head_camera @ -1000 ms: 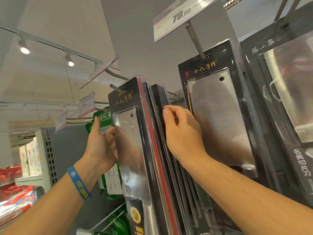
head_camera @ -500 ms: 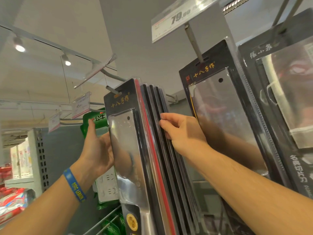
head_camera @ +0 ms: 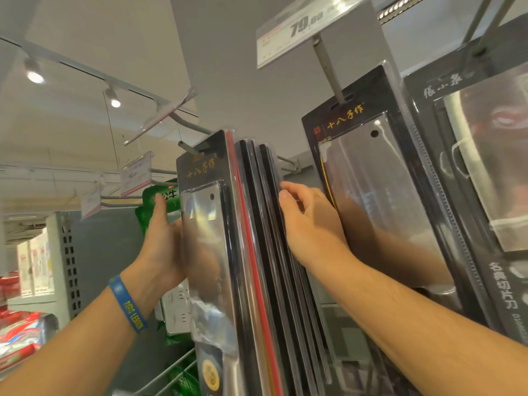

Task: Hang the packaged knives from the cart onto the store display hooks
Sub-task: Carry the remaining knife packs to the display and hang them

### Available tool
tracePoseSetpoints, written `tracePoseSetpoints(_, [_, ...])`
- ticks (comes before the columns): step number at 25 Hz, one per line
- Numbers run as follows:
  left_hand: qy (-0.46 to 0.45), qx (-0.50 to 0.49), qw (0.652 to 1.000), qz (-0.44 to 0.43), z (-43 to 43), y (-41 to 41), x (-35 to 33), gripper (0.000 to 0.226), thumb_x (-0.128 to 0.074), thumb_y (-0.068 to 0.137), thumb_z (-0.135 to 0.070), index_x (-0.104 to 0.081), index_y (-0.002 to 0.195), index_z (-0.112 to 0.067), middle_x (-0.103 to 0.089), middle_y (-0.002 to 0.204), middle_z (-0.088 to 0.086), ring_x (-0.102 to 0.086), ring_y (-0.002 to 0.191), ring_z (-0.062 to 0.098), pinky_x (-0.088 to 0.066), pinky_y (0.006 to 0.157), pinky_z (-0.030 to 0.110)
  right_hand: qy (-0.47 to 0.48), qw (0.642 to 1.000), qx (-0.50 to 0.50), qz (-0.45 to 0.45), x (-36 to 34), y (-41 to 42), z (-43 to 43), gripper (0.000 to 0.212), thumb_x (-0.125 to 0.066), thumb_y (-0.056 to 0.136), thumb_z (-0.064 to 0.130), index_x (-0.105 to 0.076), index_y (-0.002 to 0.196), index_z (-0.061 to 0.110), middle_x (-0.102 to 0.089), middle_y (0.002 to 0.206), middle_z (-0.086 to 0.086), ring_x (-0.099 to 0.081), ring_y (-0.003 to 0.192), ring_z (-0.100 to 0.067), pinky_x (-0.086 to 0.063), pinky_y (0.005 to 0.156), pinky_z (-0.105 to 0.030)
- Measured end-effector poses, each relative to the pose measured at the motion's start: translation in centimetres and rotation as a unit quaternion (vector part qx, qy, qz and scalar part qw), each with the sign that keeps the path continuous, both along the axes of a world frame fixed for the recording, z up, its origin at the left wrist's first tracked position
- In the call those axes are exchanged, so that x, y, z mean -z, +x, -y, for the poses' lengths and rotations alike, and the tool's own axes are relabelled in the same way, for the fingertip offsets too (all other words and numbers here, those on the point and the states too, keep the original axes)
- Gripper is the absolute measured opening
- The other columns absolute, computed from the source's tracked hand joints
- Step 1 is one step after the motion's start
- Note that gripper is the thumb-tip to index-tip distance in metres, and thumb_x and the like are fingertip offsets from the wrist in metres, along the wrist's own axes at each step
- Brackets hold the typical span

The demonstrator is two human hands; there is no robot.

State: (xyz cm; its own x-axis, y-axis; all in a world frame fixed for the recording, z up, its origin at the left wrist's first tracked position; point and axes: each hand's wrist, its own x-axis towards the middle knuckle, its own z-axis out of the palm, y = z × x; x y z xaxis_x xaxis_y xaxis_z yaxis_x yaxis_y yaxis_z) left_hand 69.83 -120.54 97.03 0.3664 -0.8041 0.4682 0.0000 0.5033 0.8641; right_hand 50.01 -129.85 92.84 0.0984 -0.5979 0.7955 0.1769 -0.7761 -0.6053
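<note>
Packaged knives (head_camera: 257, 252) hang bunched on the display hook (head_camera: 188, 148) — right hand (head_camera: 311, 224) grip clamped on the rearmost packs' edges below it, left hand (head_camera: 163, 241) grip hidden beside the front pack — remaining stock not shown.

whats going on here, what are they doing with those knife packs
A person is stocking packaged knives in a store. A stack of knife packs hangs on a display hook, and both hands are on it. The left hand lies flat against the stack's left side. The right hand has its fingers curled against the edge of the rear packs; whether they pinch one is unclear. Another knife pack hangs on the next hook to the right, under a price tag.
</note>
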Motion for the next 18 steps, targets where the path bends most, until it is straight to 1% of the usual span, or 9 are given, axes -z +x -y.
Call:
tracePoseSetpoints(1, [-0.007,0.002,1.0,0.014,-0.2,-0.4,0.0,0.087,-0.028,0.086,-0.082,-0.082,0.075,-0.015,-0.073,0.072,0.003,-0.072,0.062,0.016,-0.056,0.052,0.023,0.012,1.0,0.004,-0.003,0.0,0.1,0.2,0.034,-0.046,0.107,0.041,-0.059,0.137,0.034,-0.056,0.118,0.018,-0.05,0.085,0.019,-0.037,0.067,0.003])
tracePoseSetpoints(3, [-0.042,-0.012,0.996,0.072,-0.6,-1.2,0.3,0.081,-0.031,0.083,-0.084,-0.079,0.103,-0.023,-0.077,0.09,0.0,-0.075,0.081,0.015,-0.057,0.062,0.024,0.039,0.999,-0.005,-0.006,-0.1,0.6,1.0,0.034,-0.044,0.106,0.045,-0.059,0.135,0.037,-0.062,0.116,0.02,-0.053,0.089,0.013,-0.037,0.071,-0.005])
tracePoseSetpoints(5, [-0.094,-0.066,0.982,0.148,-0.7,-1.4,0.7,0.067,-0.051,0.08,-0.074,-0.063,0.129,-0.03,-0.073,0.113,0.0,-0.071,0.102,0.017,-0.058,0.075,0.03,0.058,0.998,-0.03,0.009,-0.6,1.4,1.3,0.029,-0.044,0.105,0.041,-0.064,0.126,0.037,-0.067,0.112,0.015,-0.063,0.101,-0.001,-0.05,0.086,-0.023])
tracePoseSetpoints(7, [-0.135,-0.12,0.963,0.198,-0.9,-2.0,1.0,0.08,-0.074,0.068,-0.058,-0.047,0.14,-0.037,-0.069,0.121,-0.002,-0.069,0.106,0.017,-0.057,0.088,0.038,0.076,0.995,-0.057,0.037,-1.3,2.2,1.7,0.022,-0.048,0.103,0.034,-0.07,0.1,0.037,-0.072,0.1,0.007,-0.068,0.102,-0.021,-0.055,0.092,-0.044])
tracePoseSetpoints(9, [-0.164,-0.154,0.949,0.222,-1.3,-2.6,1.1,0.101,-0.081,0.056,-0.057,-0.037,0.145,-0.041,-0.065,0.128,-0.005,-0.064,0.115,0.017,-0.05,0.101,0.045,0.074,0.996,-0.047,0.035,-1.5,2.4,2.3,0.026,-0.052,0.095,0.041,-0.074,0.082,0.044,-0.074,0.084,0.005,-0.07,0.089,-0.024,-0.057,0.082,-0.044])
tracePoseSetpoints(11, [-0.18,-0.195,0.934,0.239,-2.0,-2.8,1.2,0.117,-0.083,0.049,-0.068,-0.027,0.15,-0.044,-0.057,0.138,-0.008,-0.059,0.122,0.014,-0.046,0.106,0.046,0.076,0.993,-0.088,0.032,-1.4,2.3,2.6,0.026,-0.053,0.093,0.042,-0.075,0.083,0.051,-0.077,0.087,0.001,-0.072,0.087,-0.023,-0.059,0.076,-0.039])
tracePoseSetpoints(12, [-0.181,-0.222,0.925,0.251,-2.4,-3.0,1.3,0.123,-0.08,0.046,-0.075,-0.021,0.15,-0.049,-0.052,0.143,-0.011,-0.056,0.125,0.012,-0.045,0.107,0.046,0.085,0.988,-0.128,0.031,-1.2,2.1,2.7,0.027,-0.054,0.097,0.039,-0.077,0.087,0.049,-0.078,0.091,0.0,-0.074,0.088,-0.022,-0.06,0.075,-0.036])
tracePoseSetpoints(15, [-0.174,-0.308,0.884,0.307,-3.3,-4.6,2.1,0.129,-0.075,0.041,-0.086,-0.008,0.148,-0.059,-0.03,0.157,-0.018,-0.039,0.14,0.009,-0.039,0.111,0.048,0.11,0.979,-0.169,0.034,-1.0,2.1,2.9,0.023,-0.054,0.105,0.031,-0.076,0.099,0.031,-0.078,0.105,-0.007,-0.073,0.102,-0.024,-0.06,0.09,-0.04])
tracePoseSetpoints(18, [-0.154,-0.355,0.852,0.352,-3.2,-6.4,3.1,0.133,-0.076,0.043,-0.085,-0.002,0.15,-0.056,-0.016,0.161,-0.021,-0.021,0.147,0.006,-0.031,0.117,0.048,0.103,0.984,-0.137,0.039,-1.1,2.5,2.5,0.018,-0.053,0.106,0.026,-0.066,0.102,0.038,-0.075,0.106,0.0,-0.07,0.104,-0.016,-0.054,0.103,-0.044])
